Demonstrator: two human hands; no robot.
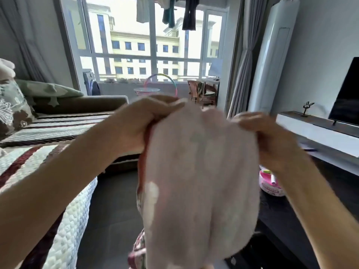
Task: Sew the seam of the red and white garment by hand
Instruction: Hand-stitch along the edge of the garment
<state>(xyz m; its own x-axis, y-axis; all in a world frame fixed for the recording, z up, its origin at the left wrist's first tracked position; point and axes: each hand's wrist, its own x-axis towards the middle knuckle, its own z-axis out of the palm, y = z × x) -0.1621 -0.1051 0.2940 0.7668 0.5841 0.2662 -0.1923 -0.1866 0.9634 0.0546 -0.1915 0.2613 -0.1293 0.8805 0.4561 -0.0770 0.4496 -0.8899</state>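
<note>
The garment hangs in front of me, held up at chest height. Its pale pinkish-white inner side faces me, and red fabric shows along its left edge. My left hand grips the top left edge with curled fingers. My right hand pinches the top right edge. The image is blurred by motion. No needle or thread can be made out.
A sofa with a striped quilted cover and cushions lies to my left. A dark low table with a pink-and-white container stands at the right. Behind it are a TV on a white stand and a tall white air conditioner.
</note>
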